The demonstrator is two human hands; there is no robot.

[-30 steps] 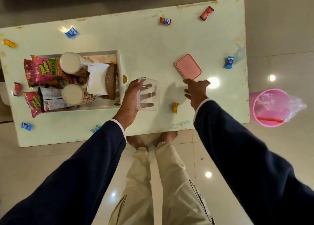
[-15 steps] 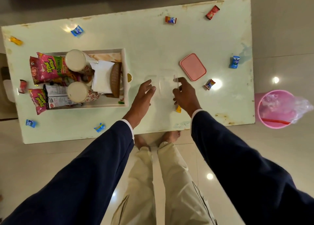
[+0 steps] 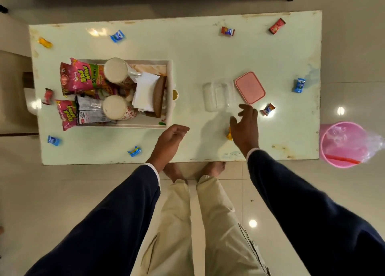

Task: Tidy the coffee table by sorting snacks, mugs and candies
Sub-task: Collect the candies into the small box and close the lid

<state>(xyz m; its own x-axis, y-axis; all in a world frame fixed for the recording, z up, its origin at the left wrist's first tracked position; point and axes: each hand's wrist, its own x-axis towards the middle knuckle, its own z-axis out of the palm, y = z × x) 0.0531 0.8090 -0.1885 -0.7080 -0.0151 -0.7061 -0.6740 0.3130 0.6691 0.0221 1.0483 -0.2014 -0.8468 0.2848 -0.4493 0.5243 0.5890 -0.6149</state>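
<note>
Over the near edge of the table (image 3: 198, 53), both hands hang free, nothing gripped. Left hand (image 3: 169, 139) sits just right of the tray's near corner, fingers loosely curled, palm tilted down, empty. Right hand (image 3: 245, 127) is further right and a bit farther in, fingers spread and relaxed, tips pointing toward the clear box (image 3: 217, 94), not touching it. Dark sleeves on both arms, white cuff showing at each wrist. Clear box stands lidless on the table mid-right, looks empty. Its pink lid (image 3: 250, 87) lies flat just beside it on the right, edges about touching, can't tell for sure. Yellow candy (image 3: 229, 134) lies on the table partly hidden under the right hand's thumb side. Red-blue candy (image 3: 268, 109) sits just right of the right hand's fingertips. Other wrapped candies are scattered: blue one (image 3: 299, 85) near the right edge, red one (image 3: 277, 26) at the far right corner, red-blue one (image 3: 227, 31) along the far edge, blue one (image 3: 117, 36) far left, yellow one (image 3: 45, 42) at the far left corner, red one (image 3: 47, 96) at the left edge, two blue ones (image 3: 53, 140) (image 3: 134, 151) near the front edge. White tray (image 3: 169, 109) on the left holds pink snack packs (image 3: 80, 78), two mugs (image 3: 117, 70) (image 3: 115, 107), white napkins (image 3: 145, 92) and a woven coaster (image 3: 158, 96) on edge. Pink bin (image 3: 341, 144) with a plastic liner stands on the floor off the table's right end.
</note>
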